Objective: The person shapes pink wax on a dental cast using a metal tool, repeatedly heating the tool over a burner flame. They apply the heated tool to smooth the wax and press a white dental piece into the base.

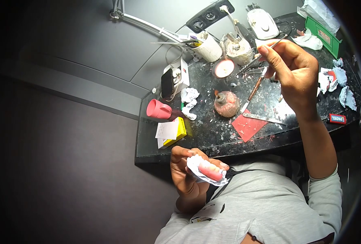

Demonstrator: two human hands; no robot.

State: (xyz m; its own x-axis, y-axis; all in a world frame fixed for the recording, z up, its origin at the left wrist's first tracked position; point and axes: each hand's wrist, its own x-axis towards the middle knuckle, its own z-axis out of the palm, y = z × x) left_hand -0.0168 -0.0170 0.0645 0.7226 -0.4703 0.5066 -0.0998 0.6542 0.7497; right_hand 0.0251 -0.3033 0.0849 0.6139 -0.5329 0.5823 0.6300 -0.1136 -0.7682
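My left hand (182,173) is closed around a white plaster dental model (194,163) in front of my body. Pink wax with a row of teeth, a wax denture (211,171), sits on that model. Raised over the right side of the bench, my right hand (296,67) pinches a thin metal wax carver (251,64) between thumb and fingers. Its tip points down and left, near a round dish of pale pink material (223,68). Below it stands a round glass spirit lamp (227,104). A wooden-handled wax knife (253,92) lies beside the lamp.
A red wax sheet (249,127) and a metal spatula (266,118) lie near the front edge. Leftward are a pink cup (158,109), yellow box (181,129) and phone (167,84). Crumpled paper (347,97) and a green box (322,36) sit right. A lamp arm (148,25) crosses above.
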